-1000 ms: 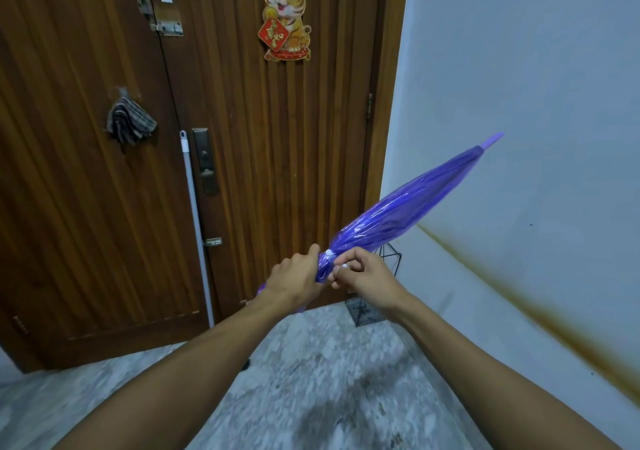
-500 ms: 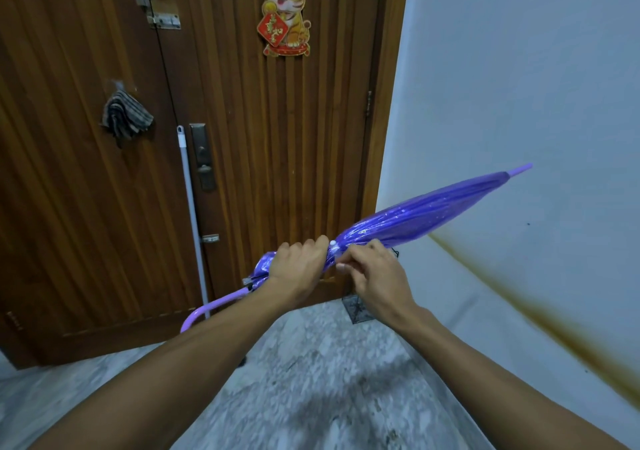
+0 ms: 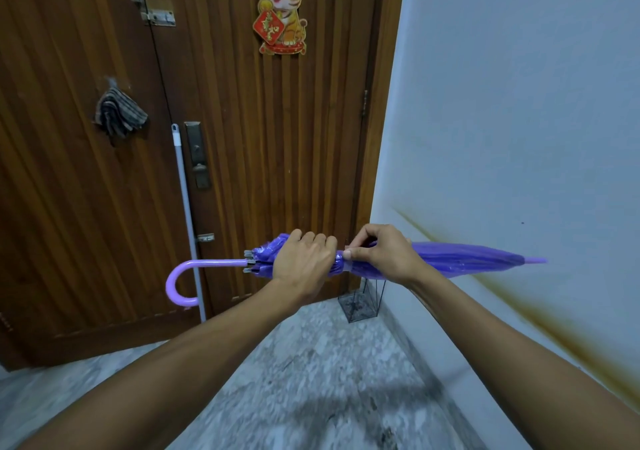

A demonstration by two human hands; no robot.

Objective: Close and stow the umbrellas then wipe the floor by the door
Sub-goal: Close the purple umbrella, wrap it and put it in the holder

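A folded purple umbrella (image 3: 464,261) lies level in the air before the wooden door (image 3: 270,145), its tip pointing right and its curved lilac handle (image 3: 180,278) at the left. My left hand (image 3: 301,262) is wrapped around the bunched canopy near the ribs. My right hand (image 3: 384,257) pinches the strap around the canopy just beside it. A wire-mesh umbrella stand (image 3: 360,302) sits on the floor in the corner, below my right hand.
A white mop pole (image 3: 187,214) leans against the door by the lock plate. A striped cloth (image 3: 119,114) hangs on the door at the left. The pale wall (image 3: 519,120) with a brown stain runs along the right. Speckled marble floor (image 3: 311,380) lies below.
The umbrella has swung from tip-up diagonal down to level, and its curved handle has come into view at the left. Both hands stayed on the canopy near the strap.
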